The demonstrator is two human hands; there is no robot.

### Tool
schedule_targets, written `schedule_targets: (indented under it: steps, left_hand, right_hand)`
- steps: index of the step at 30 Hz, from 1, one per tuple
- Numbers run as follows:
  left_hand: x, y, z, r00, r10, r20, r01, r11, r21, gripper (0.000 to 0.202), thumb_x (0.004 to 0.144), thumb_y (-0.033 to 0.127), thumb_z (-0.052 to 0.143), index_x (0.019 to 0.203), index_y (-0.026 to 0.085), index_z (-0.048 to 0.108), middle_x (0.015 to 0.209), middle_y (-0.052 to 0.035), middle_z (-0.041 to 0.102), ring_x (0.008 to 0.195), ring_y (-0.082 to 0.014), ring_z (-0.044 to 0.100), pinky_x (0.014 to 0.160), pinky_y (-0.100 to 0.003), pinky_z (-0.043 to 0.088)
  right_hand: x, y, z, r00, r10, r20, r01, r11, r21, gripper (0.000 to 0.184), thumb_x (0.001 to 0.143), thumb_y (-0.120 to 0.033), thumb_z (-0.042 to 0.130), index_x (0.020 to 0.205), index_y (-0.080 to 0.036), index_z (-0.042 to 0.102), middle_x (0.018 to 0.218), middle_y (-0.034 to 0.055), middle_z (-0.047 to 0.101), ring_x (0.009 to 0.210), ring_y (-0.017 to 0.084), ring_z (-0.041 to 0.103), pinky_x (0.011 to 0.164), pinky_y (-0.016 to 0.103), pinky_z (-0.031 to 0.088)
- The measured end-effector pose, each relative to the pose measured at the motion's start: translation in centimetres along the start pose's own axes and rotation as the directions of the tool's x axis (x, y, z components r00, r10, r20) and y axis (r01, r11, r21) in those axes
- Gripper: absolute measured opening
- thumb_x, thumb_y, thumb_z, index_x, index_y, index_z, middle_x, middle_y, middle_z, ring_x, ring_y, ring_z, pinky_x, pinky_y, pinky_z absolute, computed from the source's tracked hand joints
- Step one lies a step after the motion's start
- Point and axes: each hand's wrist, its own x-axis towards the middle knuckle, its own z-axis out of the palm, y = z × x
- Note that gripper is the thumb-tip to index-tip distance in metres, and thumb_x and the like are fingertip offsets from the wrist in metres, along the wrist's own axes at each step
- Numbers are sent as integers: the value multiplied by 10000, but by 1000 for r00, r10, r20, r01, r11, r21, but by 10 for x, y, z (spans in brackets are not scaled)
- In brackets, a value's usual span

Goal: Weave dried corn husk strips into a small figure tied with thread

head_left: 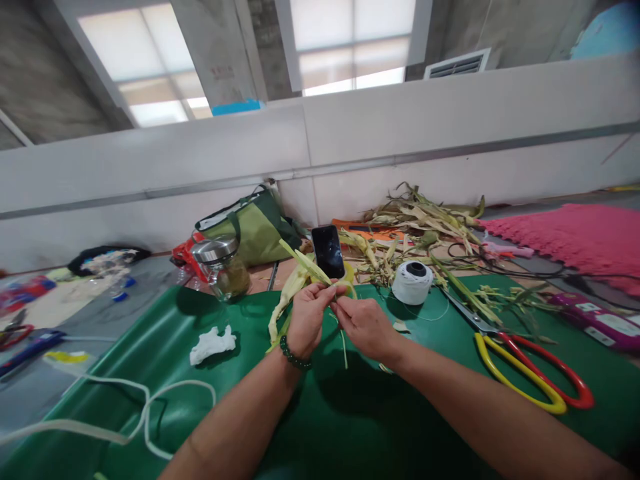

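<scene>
Fingers (326, 293) on both hands are bunched tight at the same spot in the head view, fingertips practically meeting. Left hand (306, 317) has the husk (287, 300) pinched between thumb and fingers; right hand (367, 325) looks pinched on a thin bit of it too, but the tips overlap, so I can't tell exactly what's under them.

Main thing is how the husk lies: its bulk is to the left of the pinch, long axis slanting from near the phone (327, 250) down-left past the left wrist. One strip pokes up and left from the fingertips, and a skinny strand dangles below. So left hand is way nearer the bulk, and right comes in from the other side. Spool (413, 285) is off to the right, with the scissors (537, 373) beyond it, handles on the mat (155, 333).
</scene>
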Motion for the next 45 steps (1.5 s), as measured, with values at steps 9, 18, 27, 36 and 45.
schedule_targets:
  steps: [9,18,27,36,45]
  left_hand:
    - [6,7,-6,995,17,97,-38,974,221,380,581,462,793,733,138,664,648,-26,682,599,-129,614,614,-246,481]
    - [2,13,-5,979,151,135,-186,937,296,215,568,309,800,617,153,659,672,-1,648,651,-118,559,644,-234,436]
    - [-2,14,-4,984,102,148,-132,969,209,280,529,317,831,582,149,614,582,29,590,600,-95,517,625,-220,411]
    - [-10,13,4,980,136,146,-155,980,126,281,563,362,827,669,152,674,667,-5,674,673,-129,596,720,-258,461]
    - [-11,18,1,974,142,175,-184,950,252,283,581,380,812,648,140,677,646,-26,668,644,-144,590,662,-260,463]
  right_hand:
    - [6,14,-27,957,86,-276,-56,992,117,319,823,-405,604,1013,-152,638,1002,135,677,971,272,594,813,372,445]
    - [18,28,-10,979,192,66,-167,577,799,176,688,-320,680,718,-160,614,613,-34,565,579,98,506,560,230,406]
    - [18,21,-9,953,219,210,-250,170,953,318,548,-340,791,601,-163,533,556,-67,497,533,68,420,530,216,326]
    - [17,20,-12,970,179,163,-172,41,984,294,559,-269,817,697,-173,577,641,-60,556,562,61,473,551,197,384]
    - [14,30,-15,976,8,217,-217,-8,976,269,546,-227,816,727,-176,624,665,-38,590,573,81,538,497,188,463]
